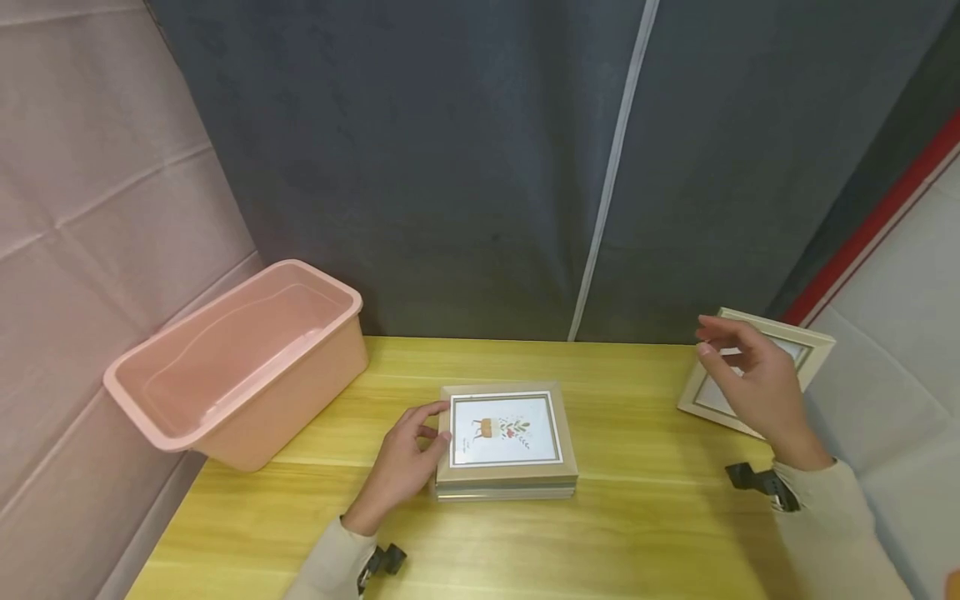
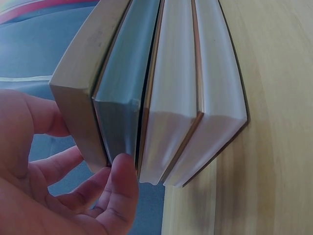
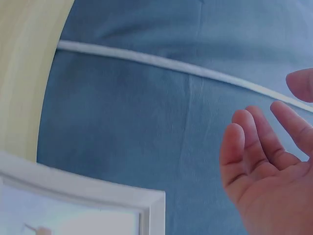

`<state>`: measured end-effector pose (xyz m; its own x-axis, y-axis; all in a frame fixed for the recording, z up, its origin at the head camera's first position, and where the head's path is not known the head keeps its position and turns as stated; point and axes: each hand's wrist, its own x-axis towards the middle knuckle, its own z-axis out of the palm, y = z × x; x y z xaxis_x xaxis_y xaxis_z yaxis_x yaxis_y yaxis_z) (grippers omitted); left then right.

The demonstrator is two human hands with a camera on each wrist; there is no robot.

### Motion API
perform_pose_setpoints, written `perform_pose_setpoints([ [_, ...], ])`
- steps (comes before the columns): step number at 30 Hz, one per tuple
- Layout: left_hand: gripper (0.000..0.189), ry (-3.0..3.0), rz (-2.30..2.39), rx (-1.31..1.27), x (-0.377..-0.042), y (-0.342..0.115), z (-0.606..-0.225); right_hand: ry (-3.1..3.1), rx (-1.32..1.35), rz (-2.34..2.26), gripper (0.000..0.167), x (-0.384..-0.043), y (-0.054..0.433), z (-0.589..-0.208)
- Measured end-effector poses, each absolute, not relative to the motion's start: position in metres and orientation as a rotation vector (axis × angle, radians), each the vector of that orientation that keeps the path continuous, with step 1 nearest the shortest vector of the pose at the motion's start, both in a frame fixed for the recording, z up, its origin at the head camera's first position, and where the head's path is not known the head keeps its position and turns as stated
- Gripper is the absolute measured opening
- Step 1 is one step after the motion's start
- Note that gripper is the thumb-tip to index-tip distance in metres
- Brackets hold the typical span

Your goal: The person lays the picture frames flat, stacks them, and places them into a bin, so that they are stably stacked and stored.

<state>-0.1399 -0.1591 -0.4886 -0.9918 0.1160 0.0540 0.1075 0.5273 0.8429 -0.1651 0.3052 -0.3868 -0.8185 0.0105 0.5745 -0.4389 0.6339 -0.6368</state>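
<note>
A stack of picture frames (image 1: 507, 493) lies on the table, the top picture frame (image 1: 567, 450) tan-edged around a picture of a plant and a small brown animal. At the stack's left side, my left hand (image 1: 401, 458) touches the edge with its fingertips. The left wrist view shows those fingers (image 2: 124, 181) against the tan and blue-grey frame edges. My right hand (image 1: 757, 392) is raised in front of a single light picture frame (image 1: 817, 342) that leans at the right end. That hand's fingers (image 3: 232, 147) are loosely bent and hold nothing.
A pink plastic tub (image 1: 292, 392) stands at the table's left. Behind the wooden table (image 1: 622, 533) hangs a dark grey cloth (image 1: 420, 167) with a white strip. Pale cloth walls (image 1: 900, 358) border both sides, the right one having a red edge.
</note>
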Motion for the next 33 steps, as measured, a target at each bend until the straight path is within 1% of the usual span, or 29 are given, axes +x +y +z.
perform_pose_setpoints([
  [20,0.045,2.715,1.531,0.215,-0.147,-0.159,-0.491,-2.331,0.174,1.001,0.037,-0.187,0.360,-0.375],
  [30,0.045,2.719,1.523,0.212,-0.149,-0.160,-0.492,-2.480,0.018,0.907,0.047,-0.195,0.387,-0.380],
  [33,0.046,2.715,1.524,0.205,-0.148,-0.161,-0.493,-2.504,-0.023,0.864,0.048,-0.199,0.394,-0.382],
])
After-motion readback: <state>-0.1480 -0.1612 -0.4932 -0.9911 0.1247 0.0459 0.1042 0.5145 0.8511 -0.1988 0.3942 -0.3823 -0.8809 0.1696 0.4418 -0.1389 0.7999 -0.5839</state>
